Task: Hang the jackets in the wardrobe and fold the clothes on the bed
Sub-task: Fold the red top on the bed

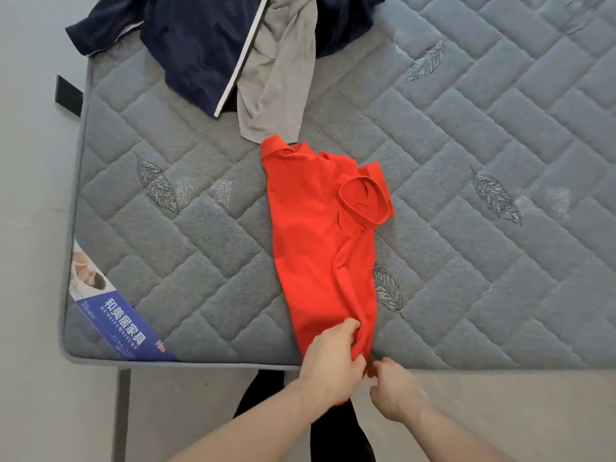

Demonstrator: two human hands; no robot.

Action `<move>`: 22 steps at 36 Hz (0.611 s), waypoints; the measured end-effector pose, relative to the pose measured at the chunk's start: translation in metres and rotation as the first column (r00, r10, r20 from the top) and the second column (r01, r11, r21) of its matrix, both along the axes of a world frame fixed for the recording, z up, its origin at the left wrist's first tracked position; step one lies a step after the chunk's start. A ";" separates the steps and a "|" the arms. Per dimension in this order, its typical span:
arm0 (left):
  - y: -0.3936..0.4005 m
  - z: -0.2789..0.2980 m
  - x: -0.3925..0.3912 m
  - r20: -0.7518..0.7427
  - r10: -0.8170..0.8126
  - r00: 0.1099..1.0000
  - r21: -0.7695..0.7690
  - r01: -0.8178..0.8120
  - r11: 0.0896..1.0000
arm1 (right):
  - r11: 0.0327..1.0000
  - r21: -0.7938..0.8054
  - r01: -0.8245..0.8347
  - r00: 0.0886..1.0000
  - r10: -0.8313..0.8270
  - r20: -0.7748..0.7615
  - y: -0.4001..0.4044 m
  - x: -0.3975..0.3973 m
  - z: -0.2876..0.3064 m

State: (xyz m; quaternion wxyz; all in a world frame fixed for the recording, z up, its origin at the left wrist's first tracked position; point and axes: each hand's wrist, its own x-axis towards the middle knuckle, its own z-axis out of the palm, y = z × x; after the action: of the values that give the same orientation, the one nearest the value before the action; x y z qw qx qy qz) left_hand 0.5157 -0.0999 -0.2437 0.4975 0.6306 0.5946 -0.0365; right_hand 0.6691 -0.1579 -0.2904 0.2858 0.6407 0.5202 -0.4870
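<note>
Red shirt point(320, 235): thin knit, light, wholly limp, likely to sag and bunch wherever unsupported and to drag against the quilted bed point(466, 135) rather than slide freely. Lying lengthwise on the bed, collar end away from the near edge, hem end at that edge and spilling just over it. Already doubled roughly along its length, one sleeve looped open on the side away from the printed label point(123, 311) at the bed's near corner. No fragility to worry about (creases the only real cost of a careless pull). Best taken at the hem corners or along the folded edges, with both layers pinched together; a one-layer pinch probably lets the fold slide apart.

Left hand point(333, 361) at the hem, just inside the bed's near edge: grip closed on the cloth, thumb on top and fingers curled under a gathered ridge of fabric. Right hand point(395, 385) just beside it, at the very tip of the hem off the bed's edge: fingers curled in, apparently nipping a small corner of red, though the contact is mostly hidden behind the knuckles. Hands almost touching.

Further up the bed from the shirt, touching its collar end: grey garment point(280, 71), and beside and beneath that a navy jacket point(193, 45) with a white zip edge, not yet hung.
</note>
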 end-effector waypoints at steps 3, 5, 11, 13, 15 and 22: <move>-0.002 -0.011 0.021 -0.007 -0.175 0.985 -0.148 0.172 0.974 | 0.982 -0.043 0.187 0.982 -0.186 0.020 -0.006 0.019 0.000; 0.000 -0.021 0.023 -0.016 -0.254 0.967 -0.233 0.243 0.942 | 0.951 -0.031 0.306 0.952 -0.306 0.017 -0.005 0.029 0.000; 0.032 -0.040 -0.007 -0.067 0.005 0.998 -0.097 -0.011 0.995 | 0.821 0.210 0.532 0.843 -0.537 -0.035 0.023 0.050 -0.003; 0.054 -0.044 -0.024 -0.071 0.130 0.989 -0.005 -0.131 0.991 | 0.727 0.297 0.619 0.777 -0.621 -0.099 0.045 0.049 -0.006; 0.081 -0.047 -0.044 -0.091 0.206 0.974 0.068 -0.201 0.977 | 0.637 0.336 0.693 0.710 -0.684 -0.169 0.076 0.045 -0.010; 0.168 -0.052 -0.096 -0.196 0.238 0.951 0.196 -0.200 0.960 | 0.462 0.394 0.794 0.592 -0.733 -0.335 0.207 0.035 -0.024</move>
State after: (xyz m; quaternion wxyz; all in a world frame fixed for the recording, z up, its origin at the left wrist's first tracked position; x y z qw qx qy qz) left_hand 0.4200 0.0683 -0.2956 0.3733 0.5938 0.7128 0.0024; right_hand 0.7041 0.0494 -0.3144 -0.1727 0.8256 0.3013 -0.4447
